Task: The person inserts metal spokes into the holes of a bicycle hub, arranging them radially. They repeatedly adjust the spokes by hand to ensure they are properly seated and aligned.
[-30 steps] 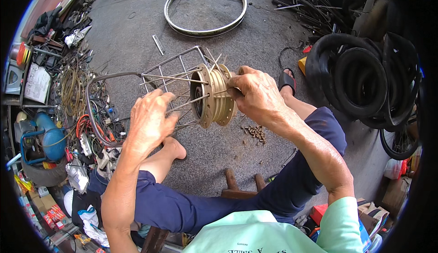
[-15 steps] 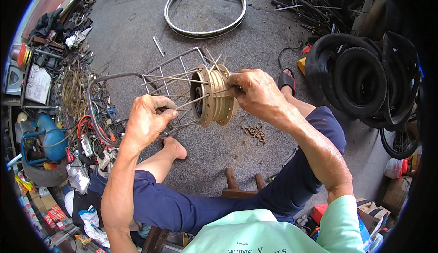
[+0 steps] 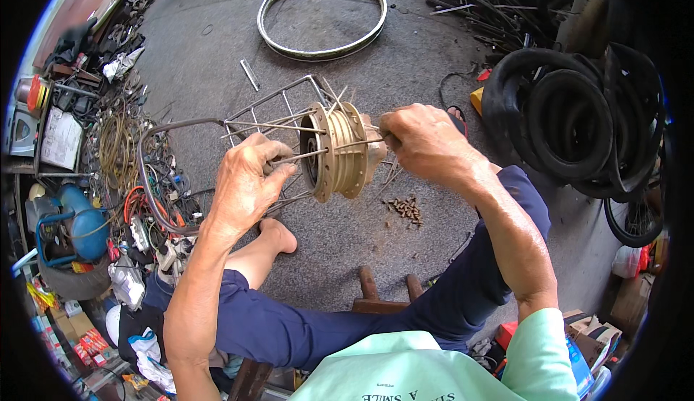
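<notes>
A gold-coloured wheel hub with drilled flanges is before me, several spokes sticking out of its left side. My left hand pinches a thin metal spoke left of the hub. This spoke passes through the near flange and appears to continue across the hub's ribs. On the right, my right hand is closed on the spoke's other end, past the far flange. Behind the hub is a metal-bar rack; whether it bears the hub cannot be seen. Small brownish spoke nipples lie heaped on the floor below.
A bare wheel rim lies on the floor ahead, with a short metal strip nearer. Black tyres are piled at right. Tangled cables and a blue compressor tank crowd the left. A wooden stool stands between my legs.
My right hand has moved right, away from the hub, drawing out more spoke beyond the flange. My left hand has come rightward, closer to the near flange.
</notes>
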A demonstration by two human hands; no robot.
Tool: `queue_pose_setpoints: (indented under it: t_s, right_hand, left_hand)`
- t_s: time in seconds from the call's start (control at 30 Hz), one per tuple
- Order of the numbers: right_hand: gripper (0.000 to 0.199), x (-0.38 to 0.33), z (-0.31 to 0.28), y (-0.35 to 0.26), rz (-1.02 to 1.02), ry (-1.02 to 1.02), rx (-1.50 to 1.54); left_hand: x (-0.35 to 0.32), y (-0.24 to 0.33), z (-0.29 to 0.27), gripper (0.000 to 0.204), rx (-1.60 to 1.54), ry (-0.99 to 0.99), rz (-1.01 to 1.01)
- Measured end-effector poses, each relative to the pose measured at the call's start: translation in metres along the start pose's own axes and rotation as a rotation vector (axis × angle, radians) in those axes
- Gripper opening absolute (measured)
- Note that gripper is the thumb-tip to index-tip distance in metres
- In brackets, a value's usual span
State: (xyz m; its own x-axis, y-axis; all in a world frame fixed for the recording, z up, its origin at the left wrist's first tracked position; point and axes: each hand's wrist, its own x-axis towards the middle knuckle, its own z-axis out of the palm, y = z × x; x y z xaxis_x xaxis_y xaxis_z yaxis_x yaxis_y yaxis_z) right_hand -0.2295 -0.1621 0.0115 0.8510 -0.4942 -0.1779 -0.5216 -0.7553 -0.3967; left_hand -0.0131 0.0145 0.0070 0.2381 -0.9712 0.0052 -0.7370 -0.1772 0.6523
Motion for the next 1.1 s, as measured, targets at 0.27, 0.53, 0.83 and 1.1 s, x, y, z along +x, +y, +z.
queue_pose_setpoints:
  t_s: [0.27, 0.53, 0.83, 1.1]
  right_hand:
    - [0.008, -0.013, -0.019, 0.026, 0.203, -0.036, -0.154]
    - [0.014, -0.011, -0.018, 0.038, 0.17, 0.011, -0.122]
    - [0.018, -0.004, -0.016, 0.034, 0.155, -0.022, -0.136]
    - [0.019, 0.0, -0.021, 0.036, 0.2, -0.073, -0.132]
  left_hand:
    - [0.006, 0.005, 0.001, 0.016, -0.121, -0.027, -0.138]
    - [0.006, 0.019, 0.011, 0.023, -0.074, -0.022, -0.052]
    - [0.002, 0.012, 0.026, 0.026, -0.091, 0.028, 0.02]
    - [0.003, 0.008, 0.029, 0.026, -0.098, 0.037, 0.097]
